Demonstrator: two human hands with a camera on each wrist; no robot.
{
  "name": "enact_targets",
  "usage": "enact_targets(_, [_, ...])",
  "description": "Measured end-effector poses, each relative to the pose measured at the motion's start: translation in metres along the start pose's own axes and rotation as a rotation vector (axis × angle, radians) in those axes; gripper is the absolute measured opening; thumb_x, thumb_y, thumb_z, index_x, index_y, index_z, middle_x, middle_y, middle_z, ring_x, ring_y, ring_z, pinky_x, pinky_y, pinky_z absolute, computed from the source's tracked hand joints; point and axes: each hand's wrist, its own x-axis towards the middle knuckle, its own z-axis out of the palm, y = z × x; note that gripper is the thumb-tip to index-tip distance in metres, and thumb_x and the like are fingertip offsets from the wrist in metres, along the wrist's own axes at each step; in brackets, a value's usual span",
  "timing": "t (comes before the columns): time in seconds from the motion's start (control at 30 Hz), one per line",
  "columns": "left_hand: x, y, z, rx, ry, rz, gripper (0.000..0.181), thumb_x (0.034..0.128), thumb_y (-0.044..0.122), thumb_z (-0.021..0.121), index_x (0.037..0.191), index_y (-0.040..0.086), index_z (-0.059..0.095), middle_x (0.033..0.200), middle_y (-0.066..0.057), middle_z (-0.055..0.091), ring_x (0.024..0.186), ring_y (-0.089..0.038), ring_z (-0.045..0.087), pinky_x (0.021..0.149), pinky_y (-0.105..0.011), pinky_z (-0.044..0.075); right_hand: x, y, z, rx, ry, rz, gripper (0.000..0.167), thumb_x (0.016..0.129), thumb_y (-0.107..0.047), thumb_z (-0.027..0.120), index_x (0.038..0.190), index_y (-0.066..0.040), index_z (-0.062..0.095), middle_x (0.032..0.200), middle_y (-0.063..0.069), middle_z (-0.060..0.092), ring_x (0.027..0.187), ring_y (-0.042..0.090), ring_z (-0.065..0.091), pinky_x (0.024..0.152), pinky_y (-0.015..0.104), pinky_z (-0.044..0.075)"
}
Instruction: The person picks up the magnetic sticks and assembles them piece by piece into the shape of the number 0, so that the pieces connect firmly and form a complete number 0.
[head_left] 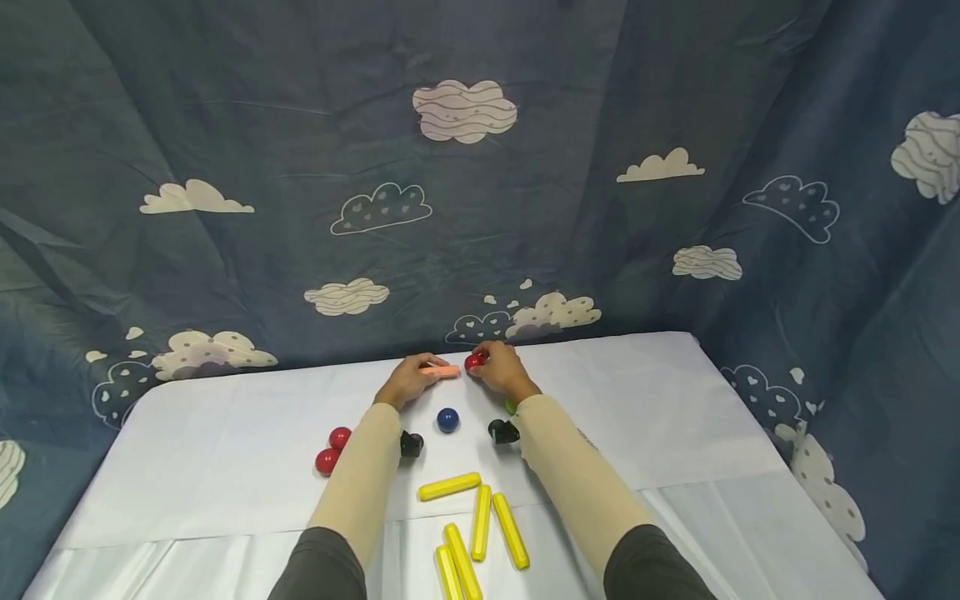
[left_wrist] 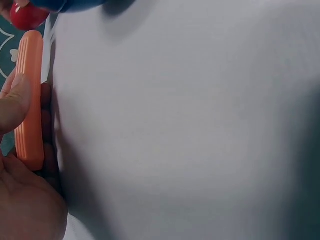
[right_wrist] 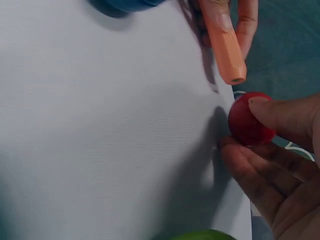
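- Looks like early days to me: one orange stick (head_left: 442, 371) and one red ball (head_left: 474, 362) are up in the hands, and that's about all I'd count as done.
- Left grip (head_left: 405, 382) has the stick pinched, thumb on one side, fingers on the other. Both pieces are over the far edge of the counter (head_left: 225, 450).
- Right grip (head_left: 506, 371) pinches the ball between thumb and fingers, just beyond the stick's end. Near, but there's a gap, so those two aren't joined.
- Not picked up: five yellow sticks (head_left: 481, 522) lying loose nearest the person, with no balls on their ends.
- Also waiting: a blue ball (head_left: 447, 419) between the arms, two more red balls (head_left: 340, 438) left of the left sleeve, and something green (head_left: 511, 406), mostly hidden by the right arm.
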Motion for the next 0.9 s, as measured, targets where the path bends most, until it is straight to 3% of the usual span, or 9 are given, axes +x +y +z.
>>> enact_targets(0.23, [0.001,0.002,0.001,0.006,-0.008,0.014,0.021,0.0938,0.010,0.061,0.112,0.016,0.069,0.132,-0.009,0.054,0.108,-0.026,0.048,0.101,-0.047,0.034,0.003,0.002,-0.001,-0.002,-0.048,-0.010,0.034,0.086,-0.012,0.073,0.118,-0.004,0.065,0.110,0.011,0.065,0.097,0.022,0.059,0.088,0.036,0.048])
enact_targets(0.47, [-0.001,0.004,-0.002,0.022,0.006,0.043,0.021,0.0926,0.008,0.062,0.112,0.014,0.069,0.131,-0.010,0.055,0.109,-0.026,0.048,0.103,-0.047,0.033,0.002,-0.004,0.003,0.061,-0.049,-0.001,0.034,0.085,-0.010,0.073,0.117,-0.001,0.064,0.101,0.012,0.066,0.083,0.019,0.060,0.070,0.027,0.051])
enact_targets(0.7, [-0.002,0.005,-0.006,0.068,-0.023,0.065,0.023,0.0935,0.009,0.060,0.114,0.015,0.068,0.129,-0.011,0.056,0.108,-0.026,0.049,0.101,-0.046,0.034,0.001,-0.013,0.009,-0.024,0.039,0.051,0.032,0.082,-0.013,0.077,0.111,-0.002,0.069,0.104,0.012,0.066,0.101,0.027,0.057,0.092,0.041,0.045])
enact_targets(0.9, [-0.003,0.005,-0.012,0.136,-0.033,0.112,0.024,0.0915,0.008,0.064,0.115,0.014,0.067,0.119,-0.013,0.061,0.105,-0.027,0.054,0.098,-0.045,0.039,-0.002,-0.016,0.011,-0.027,0.057,0.082,0.033,0.081,-0.011,0.077,0.112,-0.003,0.068,0.107,0.014,0.064,0.104,0.029,0.055,0.094,0.043,0.044])
